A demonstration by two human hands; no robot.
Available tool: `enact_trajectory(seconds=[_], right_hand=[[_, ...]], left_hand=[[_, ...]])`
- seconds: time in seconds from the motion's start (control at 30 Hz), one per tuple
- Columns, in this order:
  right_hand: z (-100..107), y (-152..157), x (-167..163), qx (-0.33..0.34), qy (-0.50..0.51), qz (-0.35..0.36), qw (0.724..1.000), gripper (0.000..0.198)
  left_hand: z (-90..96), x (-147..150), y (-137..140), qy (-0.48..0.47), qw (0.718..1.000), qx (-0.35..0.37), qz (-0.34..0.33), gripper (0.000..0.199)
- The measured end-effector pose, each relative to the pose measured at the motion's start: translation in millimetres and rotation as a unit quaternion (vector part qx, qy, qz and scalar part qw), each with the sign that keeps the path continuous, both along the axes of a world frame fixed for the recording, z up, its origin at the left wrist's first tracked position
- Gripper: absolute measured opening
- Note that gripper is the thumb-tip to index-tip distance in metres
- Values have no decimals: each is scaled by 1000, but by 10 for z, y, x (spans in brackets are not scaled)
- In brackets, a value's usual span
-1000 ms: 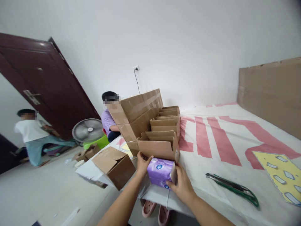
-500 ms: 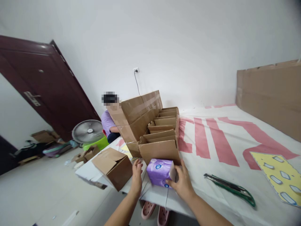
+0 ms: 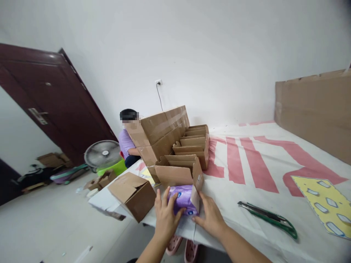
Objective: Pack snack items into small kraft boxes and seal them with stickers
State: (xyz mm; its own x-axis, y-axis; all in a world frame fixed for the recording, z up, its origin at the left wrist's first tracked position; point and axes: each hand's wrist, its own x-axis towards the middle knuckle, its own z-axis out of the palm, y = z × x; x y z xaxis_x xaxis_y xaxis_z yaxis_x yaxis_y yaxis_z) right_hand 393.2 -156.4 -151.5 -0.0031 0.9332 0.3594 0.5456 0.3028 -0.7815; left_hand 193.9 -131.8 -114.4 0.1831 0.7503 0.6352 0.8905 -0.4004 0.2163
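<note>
Pack is lying crosswise on the bench between two hands, just before a divided carton.
Left hand is spreading over its left part, closer than half-curled right hand; whether either grip is clasping, head view isn't settling. Purple wrap is showing blue emblems.

Soft, even, cool light fills the room, its source out of view. The pale wall is bright, greying into a dark upper right corner. A small glint sits high on the dark red door, and the floor has a dull sheen. Shadows are faint on the tabletop, deeper beneath it around the pink slippers. The wide lens tilts the door steeply and stretches the edges. Print on the purple packet looks soft; coarse blocks mask part of the seated person's head.
</note>
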Motion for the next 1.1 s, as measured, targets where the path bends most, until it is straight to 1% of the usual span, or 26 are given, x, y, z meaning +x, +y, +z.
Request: enact_trajectory(seconds=[0.07, 0.1, 0.13, 0.27, 0.33, 0.5, 0.73, 0.9, 1.1], right_hand=[[-20, -6, -1, 1, 0, -10, 1000, 77], [-31, -8, -4, 3, -1, -19, 1000, 73], [-42, -8, -9, 6, -3, -28, 1000, 69], [-74, -8, -43, 16, -19, -50, 998, 63], [-85, -11, -60, 12, -27, -55, 998, 61], [-82, -37, -78, 8, -39, -56, 998, 57], [26, -83, -85, -18, -72, -46, 996, 50], [55, -111, -92, -18, -82, -42, 996, 48], [90, -136, -93, -25, -83, -31, 996, 43]], left_hand=[[27, -100, 116, -25, 999, 0, 40, 35], [29, -144, 174, -38, 998, -10, 48, 35], [26, -178, 228, -48, 998, -25, 43, 37], [-14, -166, 409, -57, 993, -85, -54, 51], [-19, -96, 485, -65, 991, -96, -65, 57], [43, 44, 683, -72, 989, -124, -48, 64], [137, 116, 909, -46, 988, -138, -48, 66], [225, 241, 1016, -6, 987, -161, -4, 65], [281, 395, 1236, 3, 984, -175, 20, 66]])
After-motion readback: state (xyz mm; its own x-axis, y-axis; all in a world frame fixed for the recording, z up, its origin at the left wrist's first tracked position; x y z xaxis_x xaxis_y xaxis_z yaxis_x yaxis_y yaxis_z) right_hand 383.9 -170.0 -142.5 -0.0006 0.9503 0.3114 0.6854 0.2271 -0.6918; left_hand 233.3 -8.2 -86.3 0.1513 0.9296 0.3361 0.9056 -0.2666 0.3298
